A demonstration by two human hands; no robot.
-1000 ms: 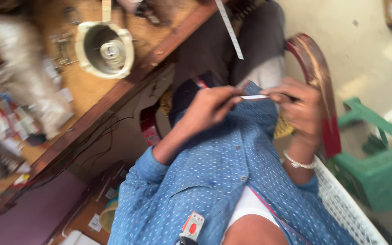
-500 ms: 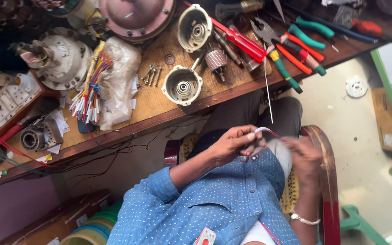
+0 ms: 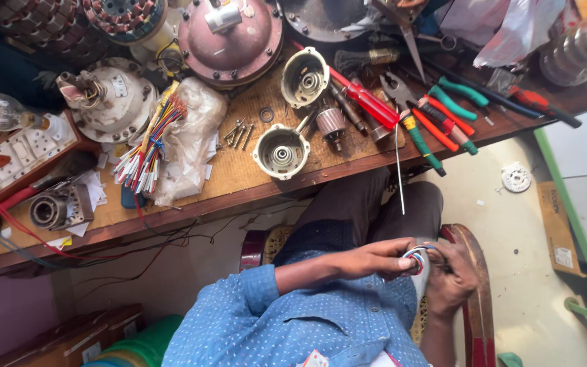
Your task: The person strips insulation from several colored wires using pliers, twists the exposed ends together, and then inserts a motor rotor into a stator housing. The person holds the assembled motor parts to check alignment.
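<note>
Cluttered wooden workbench (image 3: 239, 178) across the top of the view, pale floor to the right, you seated below it in a blue dotted shirt on a chair with a dark red frame. Your hands meet over your lap: left hand (image 3: 374, 258) pinches a small loop of red, white and blue wires (image 3: 416, 257) at the fingertips, right hand (image 3: 453, 277) closes around the same bundle from the other side (what lies under the right palm is hidden, so I cannot tell how much more it holds). A thin pale strand (image 3: 399, 170) rises from near the hands toward the bench edge. Progress, as a judgement: the motor on the bench looks well stripped down, with housings and loose parts laid out, while the wire work in your hands looks mid-way and nothing appears refitted. Counts: two open round metal end caps (image 3: 282, 151) near the bench middle, one small ribbed rotor (image 3: 330, 124) beside them, one red-handled screwdriver (image 3: 365, 102), one bundle of coloured wire offcuts (image 3: 145, 146) against a plastic bag (image 3: 195, 136), a scatter of screws (image 3: 238, 132) too small to count surely, and several pliers (image 3: 443, 119) with green and red grips, at least three.
</note>
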